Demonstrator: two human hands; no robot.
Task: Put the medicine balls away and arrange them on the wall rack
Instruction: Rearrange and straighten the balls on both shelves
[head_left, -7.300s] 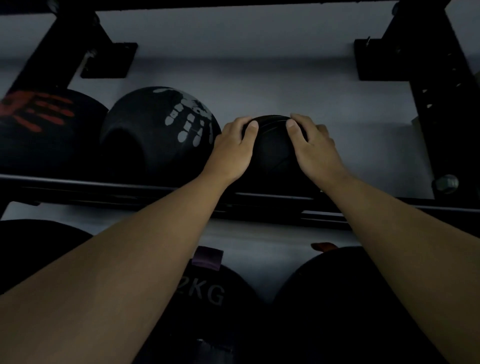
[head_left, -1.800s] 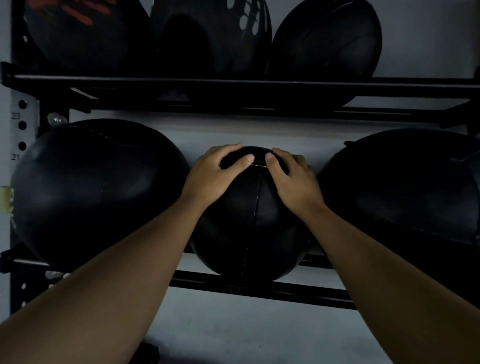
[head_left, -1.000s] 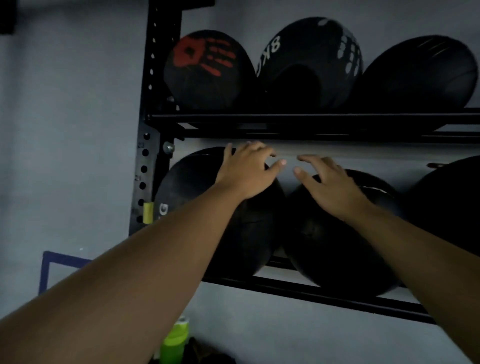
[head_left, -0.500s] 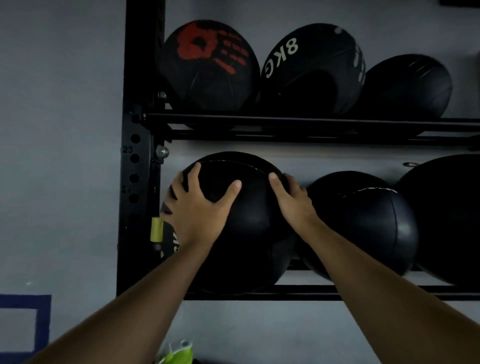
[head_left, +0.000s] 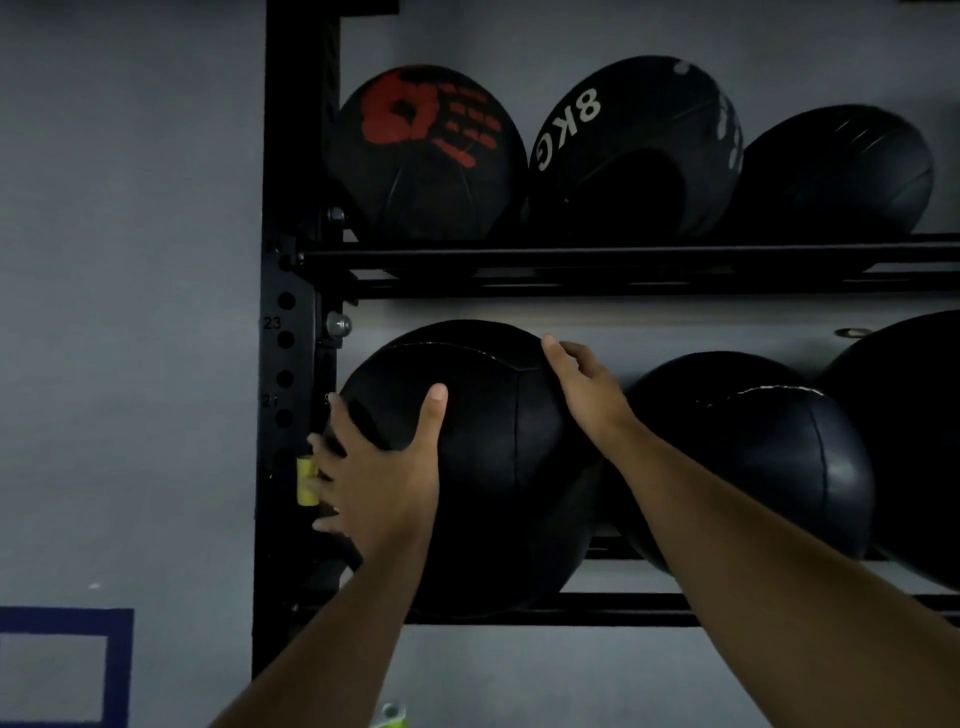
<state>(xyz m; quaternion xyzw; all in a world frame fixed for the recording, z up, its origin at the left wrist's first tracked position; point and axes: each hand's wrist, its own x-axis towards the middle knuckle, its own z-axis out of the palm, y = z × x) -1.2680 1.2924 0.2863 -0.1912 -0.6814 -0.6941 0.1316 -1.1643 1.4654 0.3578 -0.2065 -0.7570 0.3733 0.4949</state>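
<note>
A large black medicine ball (head_left: 498, 447) sits at the left end of the lower shelf of the black wall rack (head_left: 571, 257). My left hand (head_left: 379, 467) is spread against its lower left side, thumb up on the front. My right hand (head_left: 587, 395) presses its upper right side, fingers curled behind the ball. A smaller black ball (head_left: 763, 452) lies to its right, touching it, and another large ball (head_left: 914, 441) is cut off by the frame's right edge. On the upper shelf rest a ball with a red handprint (head_left: 426, 150), an 8KG ball (head_left: 634, 145) and a plain black ball (head_left: 841, 166).
The rack's black upright (head_left: 291, 322) with numbered holes stands just left of my left hand, with a yellow tag (head_left: 305, 480) on it. Grey wall lies behind. A blue taped rectangle (head_left: 62, 670) marks the lower left. A green bottle top (head_left: 389, 717) shows at the bottom edge.
Both hands left the middle ball and went to the large left ball. In the last half second my left hand slid lower on its left side and my right hand rose slightly.
</note>
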